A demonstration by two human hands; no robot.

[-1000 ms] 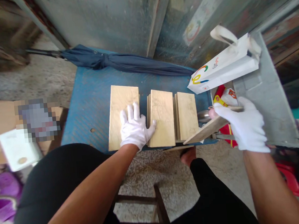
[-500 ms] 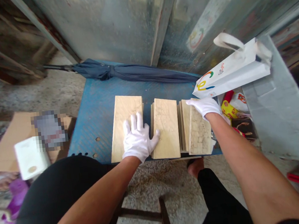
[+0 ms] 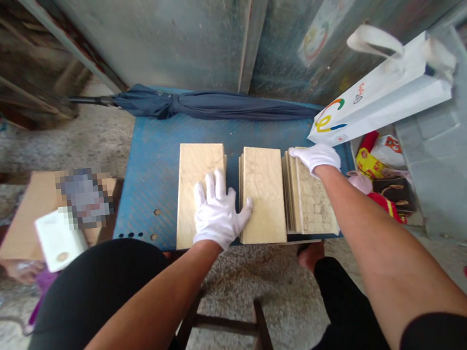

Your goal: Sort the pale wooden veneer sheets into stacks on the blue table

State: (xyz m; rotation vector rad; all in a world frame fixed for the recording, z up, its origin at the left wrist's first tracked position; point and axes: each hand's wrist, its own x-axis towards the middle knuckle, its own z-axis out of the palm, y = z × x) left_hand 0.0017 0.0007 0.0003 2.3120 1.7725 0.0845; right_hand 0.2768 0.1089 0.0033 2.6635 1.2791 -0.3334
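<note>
Three stacks of thin wooden boards stand side by side on a blue table. My left hand [image 3: 219,212], in a white glove, lies spread on the left stack [image 3: 199,159], its thumb resting on the near left edge of the middle stack [image 3: 264,194]. At the far end of the right stack, my gloved right hand [image 3: 318,157] grips the top wooden board [image 3: 317,205], which bears dark, brick-like markings. The thumb reaches left over the board's far end; the other fingers are mostly hidden.
A folded dark umbrella [image 3: 218,106] lies along the table's back edge, by a metal panel. To the right, a white paper bag [image 3: 391,94] leans over a container of colourful packets [image 3: 370,163]. A cardboard box [image 3: 26,228] and a wooden stool [image 3: 227,325] are nearby.
The right stack's marked board has turned slightly and now sits straighter against the boards beside it. My left hand keeps its place on the stacks. The whole view has shifted a little.
</note>
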